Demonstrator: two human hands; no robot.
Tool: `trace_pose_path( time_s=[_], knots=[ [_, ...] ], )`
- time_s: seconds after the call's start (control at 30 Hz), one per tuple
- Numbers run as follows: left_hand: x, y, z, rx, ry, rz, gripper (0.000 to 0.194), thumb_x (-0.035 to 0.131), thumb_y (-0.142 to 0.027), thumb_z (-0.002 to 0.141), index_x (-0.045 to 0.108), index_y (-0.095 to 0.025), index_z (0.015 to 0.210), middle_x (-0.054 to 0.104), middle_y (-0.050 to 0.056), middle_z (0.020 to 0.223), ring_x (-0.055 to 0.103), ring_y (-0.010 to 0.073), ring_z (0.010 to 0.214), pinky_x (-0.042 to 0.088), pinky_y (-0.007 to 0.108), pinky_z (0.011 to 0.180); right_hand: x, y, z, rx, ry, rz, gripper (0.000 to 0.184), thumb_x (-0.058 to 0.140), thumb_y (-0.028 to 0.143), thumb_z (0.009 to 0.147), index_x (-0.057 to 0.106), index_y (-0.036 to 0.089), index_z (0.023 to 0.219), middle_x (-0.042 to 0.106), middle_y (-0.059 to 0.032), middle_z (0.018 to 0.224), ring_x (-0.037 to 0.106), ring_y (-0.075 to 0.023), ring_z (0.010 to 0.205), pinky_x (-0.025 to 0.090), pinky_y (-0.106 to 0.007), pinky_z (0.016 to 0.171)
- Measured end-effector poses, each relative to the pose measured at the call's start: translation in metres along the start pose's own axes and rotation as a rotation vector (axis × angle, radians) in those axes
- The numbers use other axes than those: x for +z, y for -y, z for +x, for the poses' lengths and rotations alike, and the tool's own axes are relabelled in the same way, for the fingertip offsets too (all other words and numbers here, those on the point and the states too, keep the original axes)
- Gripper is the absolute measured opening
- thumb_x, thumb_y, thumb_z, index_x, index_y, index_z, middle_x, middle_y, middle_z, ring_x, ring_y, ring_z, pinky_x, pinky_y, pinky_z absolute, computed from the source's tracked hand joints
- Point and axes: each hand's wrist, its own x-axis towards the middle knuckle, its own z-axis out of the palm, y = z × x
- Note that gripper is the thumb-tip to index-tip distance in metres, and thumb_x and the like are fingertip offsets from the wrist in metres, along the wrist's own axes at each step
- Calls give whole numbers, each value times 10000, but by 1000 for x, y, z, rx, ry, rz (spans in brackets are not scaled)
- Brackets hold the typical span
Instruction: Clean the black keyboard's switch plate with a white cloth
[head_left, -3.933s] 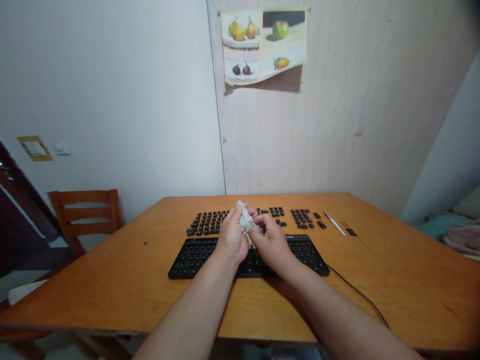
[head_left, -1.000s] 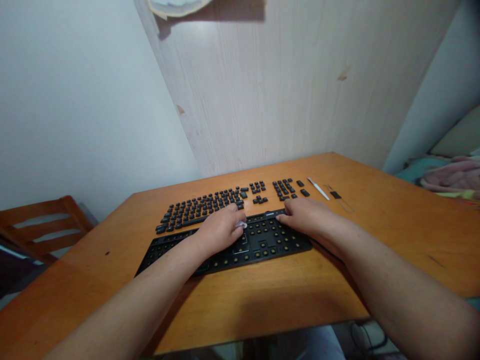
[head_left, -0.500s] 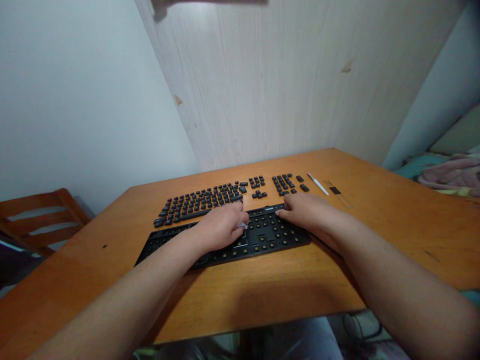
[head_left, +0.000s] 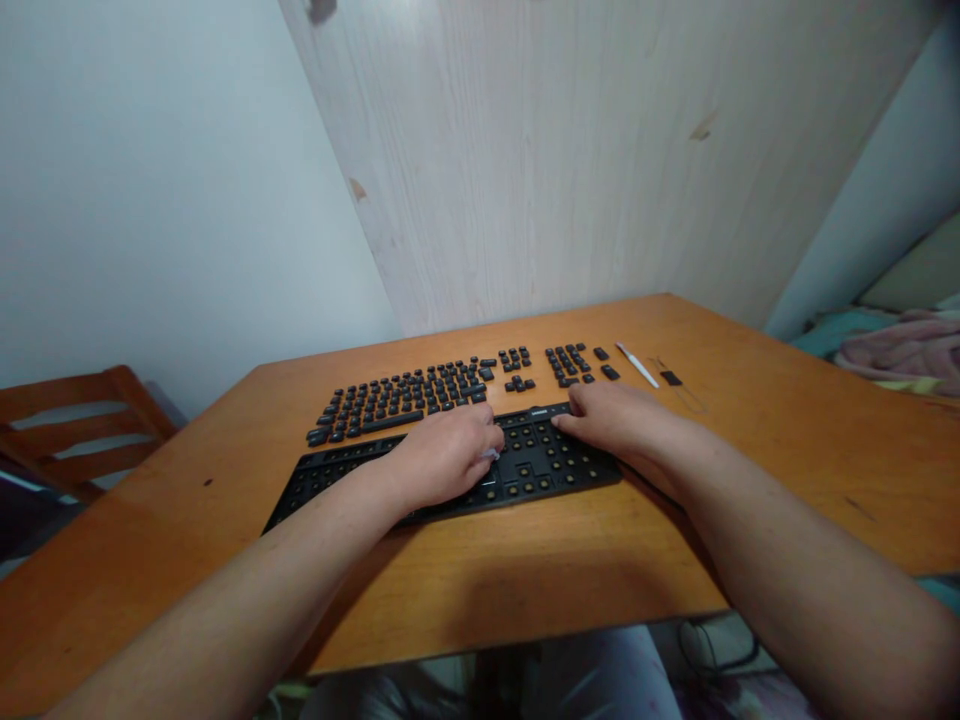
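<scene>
A black keyboard (head_left: 534, 462) stripped of its keycaps lies on the table, with rows of small key posts bare. My left hand (head_left: 448, 448) is closed over its middle, pinching a small white piece (head_left: 490, 455), perhaps tissue or a wipe, against the key bed; most of that piece is hidden under the fingers. At the keyboard's back right edge, my right hand (head_left: 606, 418) grips the frame, its thumb on top and the other fingers out of sight. Loose black keycaps (head_left: 409, 395) sit behind the keyboard, laid out in keyboard order.
Right of the keycaps lie a white pen-like stick (head_left: 637, 365) and a wire keycap puller (head_left: 673, 379) with a dark handle. The wooden table (head_left: 772, 440) meets a pale wall panel behind. A wooden chair (head_left: 82, 430) stands at left; bedding (head_left: 900, 345) is at right.
My left hand has shifted very slightly right across the keyboard with the white piece. The right hand keeps its place on the edge. The view has tilted a little.
</scene>
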Motion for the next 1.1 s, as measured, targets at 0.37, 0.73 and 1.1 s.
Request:
trace_pose_path(
  time_s=[0.37, 0.73, 1.1],
  knots=[
    [0, -7, -8, 52, 34, -200, 128, 514, -228, 886, 636, -211, 853, 573, 39, 899, 554, 169, 804, 442, 269, 713, 0, 0, 0, -5, 3, 3, 392, 503, 559, 861, 656, 207, 943, 711, -146, 1047, 662, -322, 927, 495, -402, 722],
    [4, -6, -5, 12, -10, -232, 156, 498, -229, 895, 648, -207, 859, 569, 37, 881, 557, 163, 794, 450, 269, 725, -3, 2, -2, 2, 11, -9, 381, 505, 541, 868, 658, 200, 945, 715, -140, 1021, 661, -307, 927, 486, -377, 704],
    [11, 1, 3, -114, -91, -276, 162, 513, -282, 898, 654, -203, 917, 599, 46, 926, 574, 176, 826, 464, 290, 736, -1, 1, 0, -14, 1, -8, 376, 493, 531, 869, 656, 203, 956, 715, -144, 1028, 664, -325, 930, 489, -401, 712]
  ],
)
